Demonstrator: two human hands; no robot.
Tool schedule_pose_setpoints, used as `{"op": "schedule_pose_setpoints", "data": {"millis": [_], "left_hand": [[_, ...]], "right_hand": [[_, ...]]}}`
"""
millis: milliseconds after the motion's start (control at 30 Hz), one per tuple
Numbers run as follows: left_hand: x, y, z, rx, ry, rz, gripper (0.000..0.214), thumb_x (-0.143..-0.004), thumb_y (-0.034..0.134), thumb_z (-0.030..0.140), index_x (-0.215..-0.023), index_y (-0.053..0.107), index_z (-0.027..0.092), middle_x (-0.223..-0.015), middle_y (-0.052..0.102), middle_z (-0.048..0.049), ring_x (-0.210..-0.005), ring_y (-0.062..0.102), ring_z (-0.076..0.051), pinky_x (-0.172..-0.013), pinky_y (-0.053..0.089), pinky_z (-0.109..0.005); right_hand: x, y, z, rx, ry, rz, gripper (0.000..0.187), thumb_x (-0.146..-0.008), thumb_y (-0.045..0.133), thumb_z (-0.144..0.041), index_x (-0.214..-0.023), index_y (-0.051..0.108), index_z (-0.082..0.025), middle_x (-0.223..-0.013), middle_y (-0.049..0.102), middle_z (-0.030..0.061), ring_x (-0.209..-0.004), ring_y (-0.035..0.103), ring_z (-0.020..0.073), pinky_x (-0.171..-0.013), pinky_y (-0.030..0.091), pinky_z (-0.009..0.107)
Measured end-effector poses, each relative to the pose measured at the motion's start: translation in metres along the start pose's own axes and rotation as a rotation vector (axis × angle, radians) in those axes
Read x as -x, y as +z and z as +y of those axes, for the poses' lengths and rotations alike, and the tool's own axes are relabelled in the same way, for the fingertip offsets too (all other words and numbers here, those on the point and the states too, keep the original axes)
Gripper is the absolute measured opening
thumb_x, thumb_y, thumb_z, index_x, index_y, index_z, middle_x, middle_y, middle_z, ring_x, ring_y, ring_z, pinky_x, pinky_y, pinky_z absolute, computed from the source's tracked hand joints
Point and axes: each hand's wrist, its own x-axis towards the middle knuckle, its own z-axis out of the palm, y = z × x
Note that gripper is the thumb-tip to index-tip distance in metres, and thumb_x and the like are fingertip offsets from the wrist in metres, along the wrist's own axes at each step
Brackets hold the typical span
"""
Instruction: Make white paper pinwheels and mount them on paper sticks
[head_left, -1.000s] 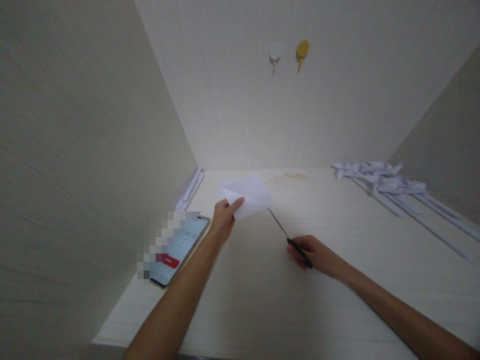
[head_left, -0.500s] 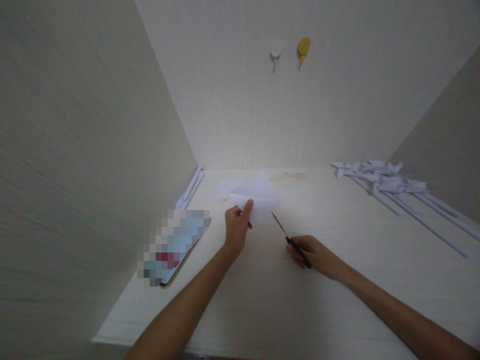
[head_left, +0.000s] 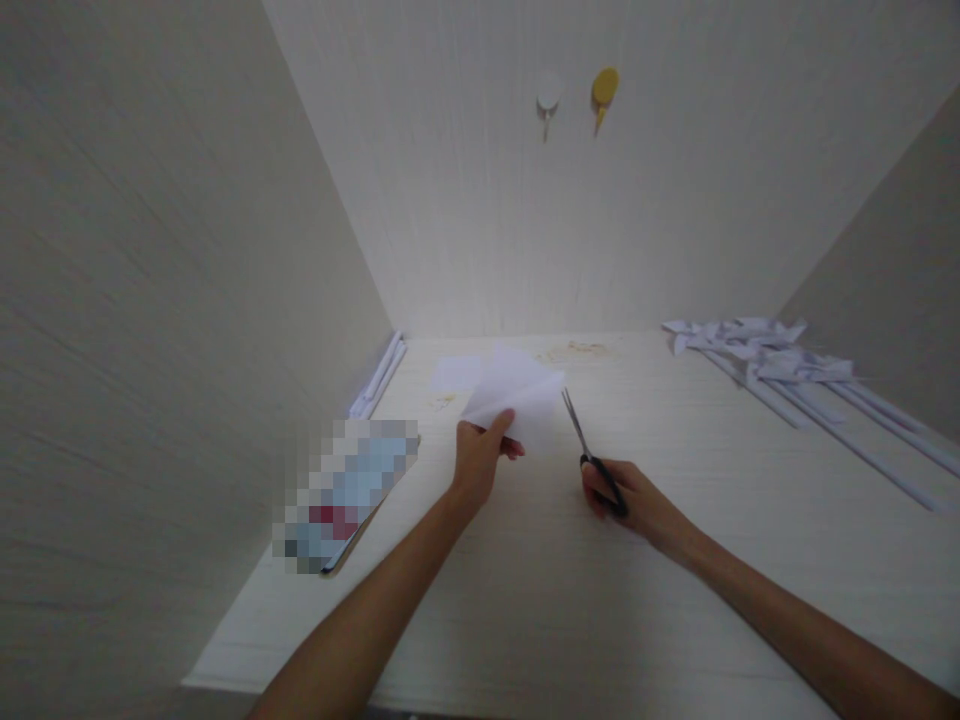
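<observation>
A creased square of white paper (head_left: 517,385) is pinched in my left hand (head_left: 480,450), the thumb lying on top of it near its lower edge. My right hand (head_left: 626,495) grips a pair of scissors (head_left: 596,460) by the black handles. Their metal blades are slightly parted and point up and left. The blade tips are close to the paper's right corner and look just apart from it. Behind the held sheet, another piece of white paper (head_left: 454,373) lies on the table, partly covered.
Several paper pinwheel-like pieces on rolled sticks (head_left: 802,365) lie at the right. Rolled white paper sticks (head_left: 380,375) lie along the left wall. A blurred flat object (head_left: 360,500) rests at the left. A white hook (head_left: 548,98) and a yellow hook (head_left: 604,88) are on the back wall.
The paper in my left hand has turned, its right corner now higher. My right hand has lifted the scissors slightly up and right, and the blades have parted a little.
</observation>
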Motion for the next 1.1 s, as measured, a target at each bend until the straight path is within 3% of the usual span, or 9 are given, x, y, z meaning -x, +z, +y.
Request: {"op": "schedule_pose_setpoints", "data": {"millis": [200, 567, 800, 1100], "left_hand": [[-0.004, -0.001, 0.010, 0.056, 0.017, 0.119, 0.025, -0.059, 0.064, 0.026, -0.078, 0.058, 0.010, -0.058, 0.061, -0.0009, -0.041, 0.055, -0.009, -0.041, 0.044, -0.019], [0.003, 0.001, 0.015, -0.135, 0.107, 0.117, 0.021, -0.060, 0.065, 0.029, -0.060, 0.057, 0.010, -0.046, 0.056, 0.0008, -0.039, 0.051, -0.008, -0.037, 0.039, -0.017], [0.008, 0.006, 0.017, -0.046, 0.101, 0.031, 0.026, -0.064, 0.062, 0.027, -0.085, 0.062, 0.013, -0.086, 0.064, -0.0044, -0.070, 0.060, -0.013, -0.054, 0.053, -0.023], [0.010, 0.008, 0.014, -0.023, 0.084, 0.022, 0.028, -0.065, 0.061, 0.024, -0.092, 0.061, 0.013, -0.091, 0.064, -0.0057, -0.072, 0.061, -0.014, -0.056, 0.054, -0.021]], "right_hand": [[0.001, 0.002, -0.002, 0.042, -0.004, -0.066, 0.049, -0.073, 0.035, -0.061, -0.053, 0.038, -0.017, -0.049, 0.038, -0.0028, -0.045, 0.033, 0.0077, -0.043, 0.026, 0.022], [0.003, 0.003, -0.002, 0.136, -0.055, -0.151, 0.040, -0.077, 0.039, -0.051, -0.054, 0.036, -0.017, -0.052, 0.036, -0.0032, -0.048, 0.034, 0.0083, -0.044, 0.026, 0.022], [0.005, 0.004, -0.005, 0.094, -0.034, -0.171, 0.038, -0.077, 0.040, -0.049, -0.056, 0.036, -0.017, -0.052, 0.035, -0.0037, -0.048, 0.033, 0.0079, -0.044, 0.025, 0.022], [0.004, 0.003, -0.004, 0.115, -0.053, -0.170, 0.041, -0.077, 0.038, -0.052, -0.055, 0.036, -0.018, -0.051, 0.036, -0.0037, -0.047, 0.033, 0.0085, -0.044, 0.026, 0.022]]}}
